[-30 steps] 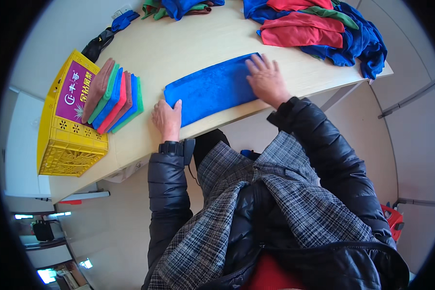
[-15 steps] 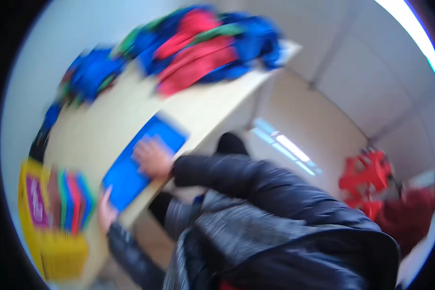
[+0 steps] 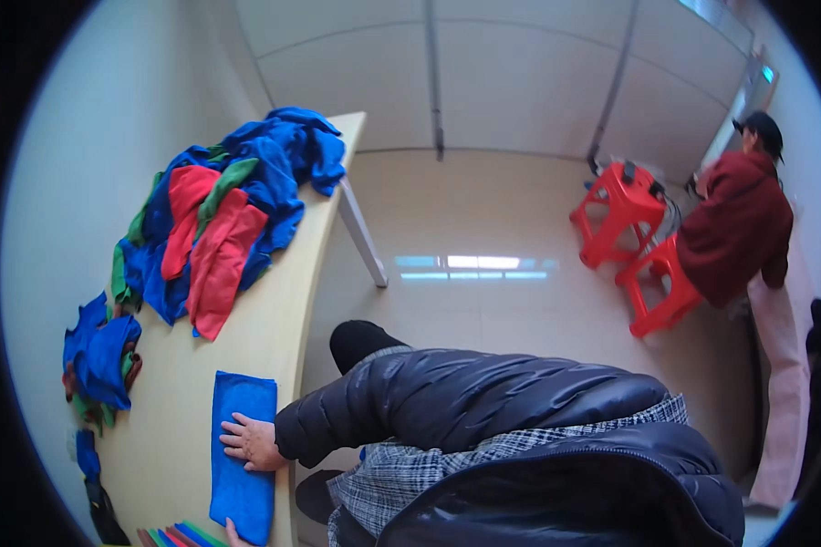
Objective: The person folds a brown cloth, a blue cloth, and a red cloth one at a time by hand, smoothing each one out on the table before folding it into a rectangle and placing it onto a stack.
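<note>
1. a folded blue cloth (image 3: 242, 456) lies flat on the pale wooden worktop (image 3: 169, 428), right along its near edge, a long rectangle running away from the person
2. the right hand (image 3: 251, 441) rests palm down on the middle of the cloth, fingers spread and flat, pressing rather than gripping
3. only the fingertips of the left hand (image 3: 234, 531) show at the bottom rim, touching the cloth's near end; whether it pinches the fabric or just lies on it cannot be told
4. the cloth looks soft, light and limp, probably a thin microfibre towel; it should sag if lifted by one point and slide easily on the smooth worktop
5. best taken by pinching two corners or an edge, or by slipping flat palms under the fold so the layers stay together
6. nothing fragile here; the risk is only the fold falling open
7. a heap of loose cloths (image 3: 223, 214) in blue, red and green sits farther up the worktop, well apart
</note>
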### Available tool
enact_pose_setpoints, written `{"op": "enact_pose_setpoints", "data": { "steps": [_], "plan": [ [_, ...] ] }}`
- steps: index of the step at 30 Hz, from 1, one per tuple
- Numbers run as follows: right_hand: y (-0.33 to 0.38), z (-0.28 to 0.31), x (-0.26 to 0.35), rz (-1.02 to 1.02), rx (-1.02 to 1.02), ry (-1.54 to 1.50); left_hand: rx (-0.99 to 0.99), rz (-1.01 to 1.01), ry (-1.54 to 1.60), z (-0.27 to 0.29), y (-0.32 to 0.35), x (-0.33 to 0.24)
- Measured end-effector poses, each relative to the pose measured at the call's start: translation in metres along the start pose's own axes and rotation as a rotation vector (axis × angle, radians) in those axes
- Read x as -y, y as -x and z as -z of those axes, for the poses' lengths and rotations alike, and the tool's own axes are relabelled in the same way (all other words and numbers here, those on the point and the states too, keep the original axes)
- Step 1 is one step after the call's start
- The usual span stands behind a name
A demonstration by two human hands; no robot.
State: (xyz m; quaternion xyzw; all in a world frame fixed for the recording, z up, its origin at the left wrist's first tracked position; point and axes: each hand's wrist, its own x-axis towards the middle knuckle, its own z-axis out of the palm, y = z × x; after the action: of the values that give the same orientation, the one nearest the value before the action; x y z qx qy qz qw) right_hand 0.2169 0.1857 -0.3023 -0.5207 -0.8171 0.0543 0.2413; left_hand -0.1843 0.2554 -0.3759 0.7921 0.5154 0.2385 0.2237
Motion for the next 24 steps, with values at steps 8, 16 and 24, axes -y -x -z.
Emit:
{"op": "enact_pose_setpoints", "data": {
  "steps": [8,16,24],
  "plan": [
    [0.007,-0.010,-0.016,0.026,-0.065,-0.041,0.096,0.198,0.215,0.007,-0.064,-0.059],
    [0.013,-0.010,-0.014,0.041,-0.033,-0.056,0.111,0.190,0.253,0.012,-0.079,-0.090],
    [0.014,-0.018,-0.024,0.041,-0.084,-0.034,0.134,0.192,0.310,0.005,-0.089,-0.119]
  ]
}}
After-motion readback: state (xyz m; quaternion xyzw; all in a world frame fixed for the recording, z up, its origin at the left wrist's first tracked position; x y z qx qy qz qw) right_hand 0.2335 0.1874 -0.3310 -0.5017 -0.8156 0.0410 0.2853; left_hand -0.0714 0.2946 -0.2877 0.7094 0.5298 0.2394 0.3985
